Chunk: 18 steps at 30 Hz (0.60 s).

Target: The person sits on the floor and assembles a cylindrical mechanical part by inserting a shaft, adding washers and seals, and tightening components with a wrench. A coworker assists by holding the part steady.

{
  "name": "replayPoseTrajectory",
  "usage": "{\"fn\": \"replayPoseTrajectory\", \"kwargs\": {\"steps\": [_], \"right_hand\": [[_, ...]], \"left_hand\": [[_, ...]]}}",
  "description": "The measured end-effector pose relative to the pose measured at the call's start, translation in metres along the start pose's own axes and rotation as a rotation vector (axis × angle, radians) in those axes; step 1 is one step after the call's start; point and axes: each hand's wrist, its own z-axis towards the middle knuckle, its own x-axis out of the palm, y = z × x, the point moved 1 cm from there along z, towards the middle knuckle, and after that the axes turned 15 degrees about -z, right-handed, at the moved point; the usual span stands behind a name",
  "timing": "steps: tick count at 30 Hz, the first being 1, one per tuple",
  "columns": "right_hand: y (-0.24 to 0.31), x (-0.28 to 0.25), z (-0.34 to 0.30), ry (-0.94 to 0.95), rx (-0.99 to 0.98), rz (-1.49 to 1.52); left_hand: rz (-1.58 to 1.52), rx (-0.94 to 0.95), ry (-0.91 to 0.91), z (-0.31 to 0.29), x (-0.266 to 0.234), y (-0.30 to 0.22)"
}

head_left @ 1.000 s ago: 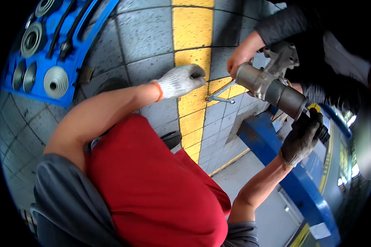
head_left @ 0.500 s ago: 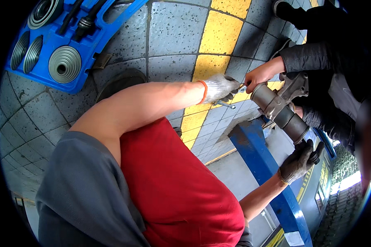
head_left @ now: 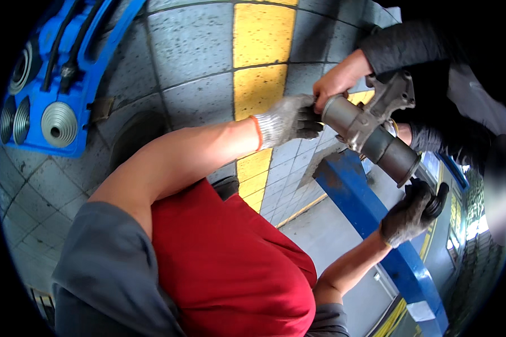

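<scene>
A knuckle-like metal casting (head_left: 392,96) sits between two cylinders at the right: a shiny sleeve (head_left: 340,117) and a darker sleeve (head_left: 392,158). My left hand (head_left: 289,119), in a grey-white work glove, is beside the shiny sleeve's end with its fingers bent; what they grip is hidden. Below the dark sleeve's rim is my right hand (head_left: 407,218), its dark-coated fingers curled around something I cannot make out. A co-worker's bare hand (head_left: 338,78) touches the shiny sleeve's end next to my left fingers. That person's other hand (head_left: 402,133) is behind the casting, partly hidden.
At the upper left lies a blue tool case (head_left: 77,147) with stepped metal discs (head_left: 59,124) and black threaded rods (head_left: 68,70). A blue beam (head_left: 357,202) runs beneath the right forearm. Grey floor tiles (head_left: 191,42) carry a yellow stripe (head_left: 261,42).
The view has shifted, and the case appears farther left. A shiny wrench-like tool by my left hand no longer shows. My left hand sits close against the co-worker's hand; the sleeves remain held up.
</scene>
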Motion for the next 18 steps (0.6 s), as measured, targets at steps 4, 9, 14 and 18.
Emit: {"fn": "replayPoseTrajectory", "kwargs": {"steps": [4,9,14,18], "right_hand": [[-0.003,0.009,0.004,-0.038,-0.011,0.091],[-0.017,-0.004,-0.002,-0.016,0.005,0.01],[-0.023,0.005,0.01,-0.091,0.039,0.031],[-0.015,0.012,0.007,-0.019,0.005,0.234]], "left_hand": [[-0.011,-0.019,0.061,-0.005,0.004,0.003],[0.013,0.002,0.085,0.0,0.018,0.016],[-0.014,-0.008,0.066,0.001,0.033,0.026],[-0.006,0.105,0.046,-0.011,0.047,0.028]]}}
